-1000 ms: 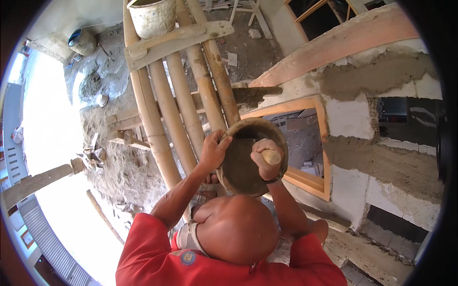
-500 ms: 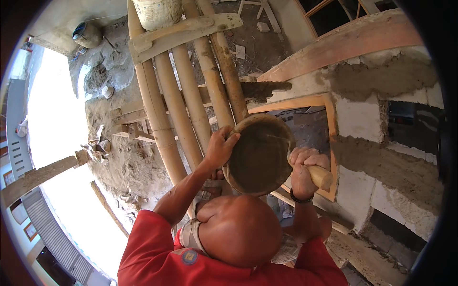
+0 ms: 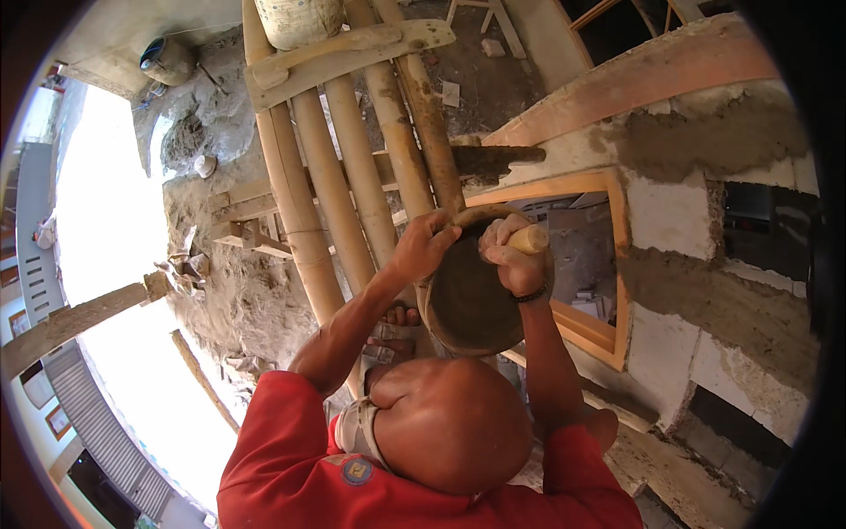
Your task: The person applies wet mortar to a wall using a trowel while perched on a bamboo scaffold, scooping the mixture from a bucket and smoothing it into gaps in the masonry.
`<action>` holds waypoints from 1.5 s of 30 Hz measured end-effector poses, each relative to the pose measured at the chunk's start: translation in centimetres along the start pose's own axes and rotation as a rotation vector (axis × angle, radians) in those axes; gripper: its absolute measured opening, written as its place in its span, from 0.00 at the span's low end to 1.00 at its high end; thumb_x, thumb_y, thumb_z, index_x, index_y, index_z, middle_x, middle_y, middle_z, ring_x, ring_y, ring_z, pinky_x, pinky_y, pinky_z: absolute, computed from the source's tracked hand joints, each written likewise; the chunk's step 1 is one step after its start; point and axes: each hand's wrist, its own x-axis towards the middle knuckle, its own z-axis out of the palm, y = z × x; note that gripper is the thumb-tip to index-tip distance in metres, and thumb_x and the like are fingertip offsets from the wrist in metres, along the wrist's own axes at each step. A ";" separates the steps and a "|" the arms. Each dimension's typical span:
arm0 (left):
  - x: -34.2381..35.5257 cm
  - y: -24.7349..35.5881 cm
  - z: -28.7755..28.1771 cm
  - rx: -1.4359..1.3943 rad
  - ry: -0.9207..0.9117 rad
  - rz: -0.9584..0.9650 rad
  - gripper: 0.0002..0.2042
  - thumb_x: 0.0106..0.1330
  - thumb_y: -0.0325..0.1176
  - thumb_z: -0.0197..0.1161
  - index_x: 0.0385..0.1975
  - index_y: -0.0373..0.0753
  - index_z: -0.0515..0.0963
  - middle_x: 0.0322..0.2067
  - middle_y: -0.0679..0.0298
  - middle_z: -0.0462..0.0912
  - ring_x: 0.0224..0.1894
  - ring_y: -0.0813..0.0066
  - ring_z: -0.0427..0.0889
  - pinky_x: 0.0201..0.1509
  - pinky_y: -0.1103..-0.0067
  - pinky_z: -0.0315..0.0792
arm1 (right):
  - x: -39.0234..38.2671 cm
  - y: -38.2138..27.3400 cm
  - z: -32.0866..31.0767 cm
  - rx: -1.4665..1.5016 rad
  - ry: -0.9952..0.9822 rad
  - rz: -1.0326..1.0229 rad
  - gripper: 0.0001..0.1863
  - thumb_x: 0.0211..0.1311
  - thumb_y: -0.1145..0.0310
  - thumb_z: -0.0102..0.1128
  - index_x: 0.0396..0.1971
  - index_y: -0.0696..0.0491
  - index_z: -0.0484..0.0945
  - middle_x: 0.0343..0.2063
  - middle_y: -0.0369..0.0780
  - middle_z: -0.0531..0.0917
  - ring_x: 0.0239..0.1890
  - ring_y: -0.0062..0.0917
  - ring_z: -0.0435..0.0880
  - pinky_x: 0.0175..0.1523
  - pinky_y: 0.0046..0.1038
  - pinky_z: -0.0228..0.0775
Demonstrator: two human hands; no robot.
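Observation:
A round bucket (image 3: pixel 483 212) with wet grey mortar (image 3: pixel 474 304) in it stands in front of my bent knee. My left hand (image 3: pixel 423 251) grips its rim on the left side, thumb over the edge. Over the bucket's right side, my right hand (image 3: pixel 515 264) is closed round the wooden handle (image 3: pixel 532 239) of what looks like a trowel. The handle's butt points right; the blade is hidden by the hand or in the mortar.
Bamboo poles (image 3: pixel 348 185) form a platform running away ahead, with a wooden board (image 3: pixel 352 66) across it and a mortar-stained pail (image 3: pixel 300 22) beyond. At right are a wooden window frame (image 3: pixel 619 264) and a mortared block wall (image 3: pixel 661 216). Ground lies below at left.
My right hand has moved left and up with the tool, from the bucket's right rim to over its inside. My left hand stays on the rim. The view has shifted slightly.

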 end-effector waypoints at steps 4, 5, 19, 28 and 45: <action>0.1 0.4 -0.4 0.017 -0.032 0.026 0.13 0.64 0.36 0.60 0.29 0.29 0.72 0.23 0.52 0.73 0.28 0.67 0.71 0.37 0.69 0.67 | 0.1 -0.9 1.4 -0.232 -0.292 0.135 0.11 0.40 0.79 0.64 0.19 0.53 0.69 0.19 0.36 0.73 0.22 0.19 0.70 0.28 0.22 0.62; 0.3 0.3 -0.5 0.022 -0.027 0.029 0.13 0.64 0.36 0.60 0.29 0.29 0.73 0.23 0.52 0.73 0.28 0.67 0.72 0.37 0.69 0.67 | 0.4 -1.0 2.2 -0.314 -0.346 0.127 0.11 0.38 0.77 0.65 0.17 0.55 0.69 0.17 0.34 0.72 0.21 0.18 0.70 0.27 0.23 0.61; 0.1 -0.7 0.4 -0.055 -0.003 0.028 0.13 0.65 0.36 0.61 0.29 0.31 0.73 0.20 0.62 0.70 0.27 0.76 0.68 0.33 0.73 0.66 | -2.9 -10.1 4.3 -0.631 -0.487 -0.048 0.13 0.38 0.74 0.67 0.17 0.53 0.68 0.15 0.35 0.72 0.18 0.25 0.76 0.24 0.28 0.66; 0.1 -1.4 0.5 -0.037 0.046 -0.013 0.11 0.66 0.35 0.60 0.30 0.31 0.73 0.23 0.70 0.71 0.28 0.84 0.66 0.32 0.80 0.65 | -5.7 -2.9 1.8 -0.413 0.306 -0.275 0.12 0.45 0.86 0.58 0.27 0.55 0.69 0.25 0.38 0.76 0.28 0.21 0.73 0.34 0.23 0.68; -3.8 -1.1 1.5 -0.184 0.207 -0.118 0.10 0.66 0.35 0.59 0.33 0.33 0.75 0.25 0.70 0.74 0.30 0.85 0.68 0.36 0.81 0.66 | -9.9 -0.8 1.5 -0.397 0.545 -0.001 0.14 0.49 0.84 0.64 0.33 0.56 0.68 0.28 0.38 0.77 0.31 0.19 0.75 0.37 0.25 0.72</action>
